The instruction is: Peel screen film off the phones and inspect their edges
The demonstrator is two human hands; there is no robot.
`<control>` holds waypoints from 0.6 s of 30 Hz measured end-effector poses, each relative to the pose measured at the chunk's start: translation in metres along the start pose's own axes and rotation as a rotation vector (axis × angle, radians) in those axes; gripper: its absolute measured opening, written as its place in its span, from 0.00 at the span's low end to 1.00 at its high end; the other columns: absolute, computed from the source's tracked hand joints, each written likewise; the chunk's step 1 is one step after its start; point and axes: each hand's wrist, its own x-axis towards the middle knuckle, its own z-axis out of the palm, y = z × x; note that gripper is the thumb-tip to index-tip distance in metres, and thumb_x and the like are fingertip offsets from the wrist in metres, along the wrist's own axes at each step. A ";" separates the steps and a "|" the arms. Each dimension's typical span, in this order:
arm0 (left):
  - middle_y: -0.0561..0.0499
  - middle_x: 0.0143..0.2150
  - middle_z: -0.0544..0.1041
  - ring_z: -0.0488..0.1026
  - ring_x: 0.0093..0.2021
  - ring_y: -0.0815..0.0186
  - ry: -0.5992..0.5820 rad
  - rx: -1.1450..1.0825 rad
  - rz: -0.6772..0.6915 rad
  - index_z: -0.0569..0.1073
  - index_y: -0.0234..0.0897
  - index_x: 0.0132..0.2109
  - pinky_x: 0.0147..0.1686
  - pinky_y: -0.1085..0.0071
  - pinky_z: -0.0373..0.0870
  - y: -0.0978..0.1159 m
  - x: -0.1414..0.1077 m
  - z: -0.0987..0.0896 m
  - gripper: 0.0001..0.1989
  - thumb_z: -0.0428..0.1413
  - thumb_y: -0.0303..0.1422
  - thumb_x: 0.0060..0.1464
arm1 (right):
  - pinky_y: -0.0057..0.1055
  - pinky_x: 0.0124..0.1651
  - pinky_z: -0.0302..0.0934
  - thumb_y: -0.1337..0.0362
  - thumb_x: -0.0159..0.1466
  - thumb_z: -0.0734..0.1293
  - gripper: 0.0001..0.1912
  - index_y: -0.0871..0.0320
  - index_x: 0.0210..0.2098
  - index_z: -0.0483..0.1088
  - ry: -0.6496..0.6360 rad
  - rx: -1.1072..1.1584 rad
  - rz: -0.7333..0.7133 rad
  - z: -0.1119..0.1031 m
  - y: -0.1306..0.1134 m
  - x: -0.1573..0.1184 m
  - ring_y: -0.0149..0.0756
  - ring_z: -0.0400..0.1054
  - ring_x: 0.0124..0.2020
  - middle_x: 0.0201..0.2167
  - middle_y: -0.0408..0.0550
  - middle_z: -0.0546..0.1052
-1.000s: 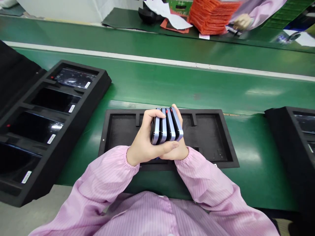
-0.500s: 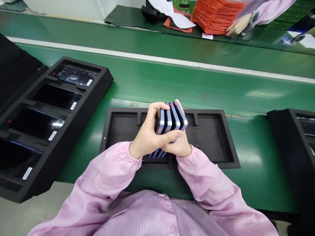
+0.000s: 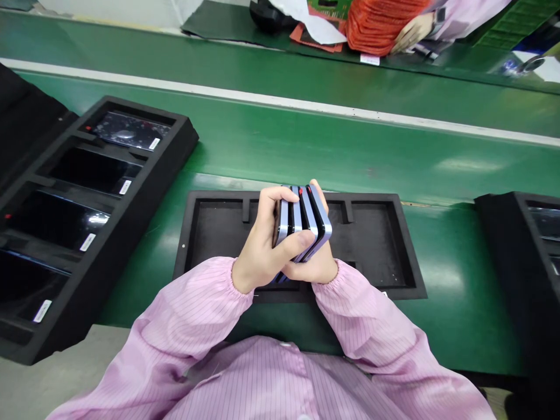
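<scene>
Several smartphones with pale blue metal edges stand side by side on their long edges, gripped as one stack between my two hands. My left hand wraps the stack from the left, thumb across the near end and fingers over the far edge. On the right side my right hand clasps the same stack, its fingertips showing past the far end; most of its fingers are hidden behind the phones. Small red marks show near the far ends. Below the hands lies a black foam tray with recessed compartments.
At the left, a black foam tray holds several phones with white labels. Another black tray stands at the right edge. Across the green bench, a co-worker's hand is beside a stack of orange sheets.
The phone stack has tilted and turned a little in my hands, so its lower ends show less. Across the bench, the co-worker's hand has shifted slightly left.
</scene>
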 end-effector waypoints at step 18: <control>0.50 0.43 0.74 0.74 0.42 0.60 0.190 -0.090 -0.141 0.70 0.44 0.47 0.43 0.60 0.76 0.014 -0.003 0.009 0.17 0.48 0.51 0.70 | 0.61 0.75 0.54 0.36 0.54 0.75 0.65 0.44 0.74 0.30 -0.044 0.000 0.059 0.000 -0.006 0.000 0.55 0.63 0.69 0.66 0.54 0.66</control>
